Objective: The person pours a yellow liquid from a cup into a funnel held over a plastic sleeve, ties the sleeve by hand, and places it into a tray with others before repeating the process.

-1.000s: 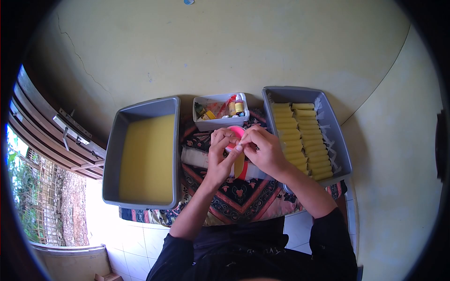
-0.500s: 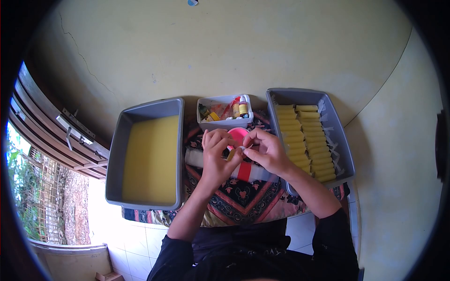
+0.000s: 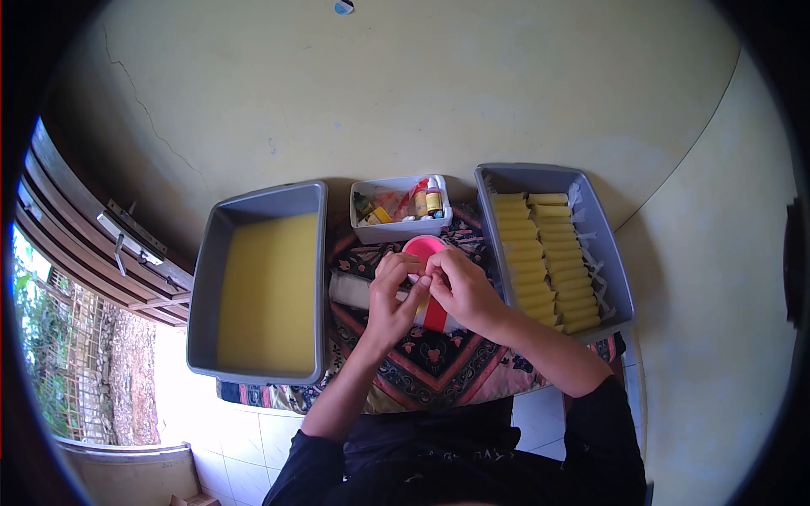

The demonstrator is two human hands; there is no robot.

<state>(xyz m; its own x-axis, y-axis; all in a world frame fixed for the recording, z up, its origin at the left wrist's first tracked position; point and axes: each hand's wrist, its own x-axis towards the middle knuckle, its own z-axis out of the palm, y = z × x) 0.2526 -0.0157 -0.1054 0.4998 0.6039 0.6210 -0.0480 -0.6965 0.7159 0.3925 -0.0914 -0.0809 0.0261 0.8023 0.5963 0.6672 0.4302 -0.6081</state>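
My left hand (image 3: 390,297) and my right hand (image 3: 466,292) meet over the middle of the table, with thumbs and fingertips pinched together. Between them is the whitish wrapper end of a small yellow plastic-wrapped roll (image 3: 421,310), mostly hidden by my fingers. Just behind my fingertips stands a pink bowl (image 3: 420,245), partly covered. Under my hands lies a long pale plastic bundle (image 3: 349,291) with a red band (image 3: 435,315) around it.
To the left stands a grey tub (image 3: 319,278) with a flat yellow surface inside. A grey tub (image 3: 620,278) on the right holds rows of yellow wrapped rolls (image 3: 530,266). Behind, a white box (image 3: 396,228) contains small bottles (image 3: 433,199). A patterned cloth (image 3: 430,371) covers the table.
Both hands have come closer together and slightly lower in view, fingertips now touching. The whole view has shifted a little; the tubs and box stay in place.
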